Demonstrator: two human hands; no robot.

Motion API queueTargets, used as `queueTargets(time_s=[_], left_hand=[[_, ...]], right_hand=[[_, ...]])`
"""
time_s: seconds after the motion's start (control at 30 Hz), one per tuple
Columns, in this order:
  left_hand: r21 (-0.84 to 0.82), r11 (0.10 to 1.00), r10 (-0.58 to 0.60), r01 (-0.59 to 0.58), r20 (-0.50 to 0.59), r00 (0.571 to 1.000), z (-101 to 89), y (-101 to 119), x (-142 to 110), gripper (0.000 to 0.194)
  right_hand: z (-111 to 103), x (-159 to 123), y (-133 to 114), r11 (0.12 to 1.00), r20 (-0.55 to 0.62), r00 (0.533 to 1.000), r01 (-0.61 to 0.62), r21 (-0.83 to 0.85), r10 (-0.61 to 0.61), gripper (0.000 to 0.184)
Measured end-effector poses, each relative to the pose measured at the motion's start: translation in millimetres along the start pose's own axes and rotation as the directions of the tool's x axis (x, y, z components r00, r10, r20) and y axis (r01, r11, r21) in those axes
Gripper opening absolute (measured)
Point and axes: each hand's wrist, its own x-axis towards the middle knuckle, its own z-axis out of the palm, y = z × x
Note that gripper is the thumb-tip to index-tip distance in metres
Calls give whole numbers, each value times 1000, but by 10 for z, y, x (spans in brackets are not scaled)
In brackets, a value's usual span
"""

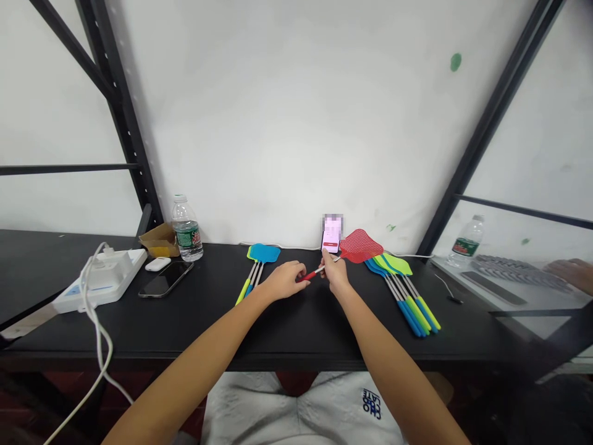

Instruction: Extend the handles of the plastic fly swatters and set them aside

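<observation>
A red fly swatter (360,245) is held over the black table (296,334) between both hands. My left hand (286,279) is closed round the red grip end of its handle. My right hand (334,272) pinches the metal shaft closer to the mesh head. To the left lie two short swatters (263,253), blue over yellow-green. To the right lies a fan of several blue and green swatters (402,285) with long handles. A phone (332,233) stands lit against the wall just behind my right hand.
At the left sit a water bottle (186,229), a cardboard box (160,240), a dark phone (165,279), a small white case (157,264) and a white power strip with cables (99,277). At the right are another bottle (466,241) and another person's hand (572,273) by a keyboard.
</observation>
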Motion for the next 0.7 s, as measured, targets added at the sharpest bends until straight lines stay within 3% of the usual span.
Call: queueTargets(time_s=[0.1,0.57,0.7], left_hand=[[0,1000,0,0,5,1000,-5,13,5,16],[-7,1000,-16,16,39,999,-6,69,-7,19],[30,999,-21,20,45,999,1,63,-12,18]], right_hand=[[-6,-5,11,999,-1,999,33,-33,-33,43],[5,31,94,981,-46,998,-45,-189,37,42],[-10,57,90,985,-68,995,-84,-154,74,41]])
